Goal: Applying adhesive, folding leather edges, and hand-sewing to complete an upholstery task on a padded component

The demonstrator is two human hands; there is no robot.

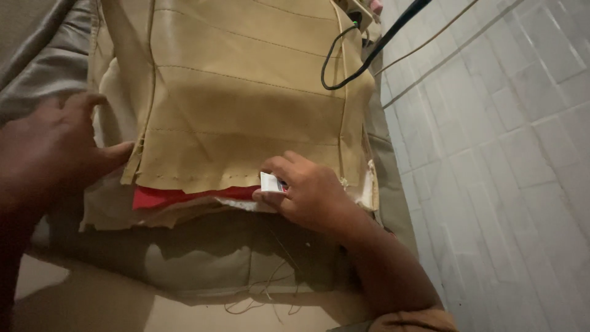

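Right hand (310,197) pinching white tag (270,182) at tan cover (246,104) hem; left hand (52,147) pressing flat, gripping nothing. Risking tag slipping, seam tearing.

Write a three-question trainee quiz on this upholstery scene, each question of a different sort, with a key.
1. True or false: the right hand pinches a small white tag at the lower edge of the tan stitched cover.
2. Which colour of fabric layer shows just under the cover's lower edge? A) blue B) red C) green
3. Fill in: the left hand rests at the cover's ____ side.

Key: 1 true; 2 B; 3 left. A black cable loops near the tiled floor.
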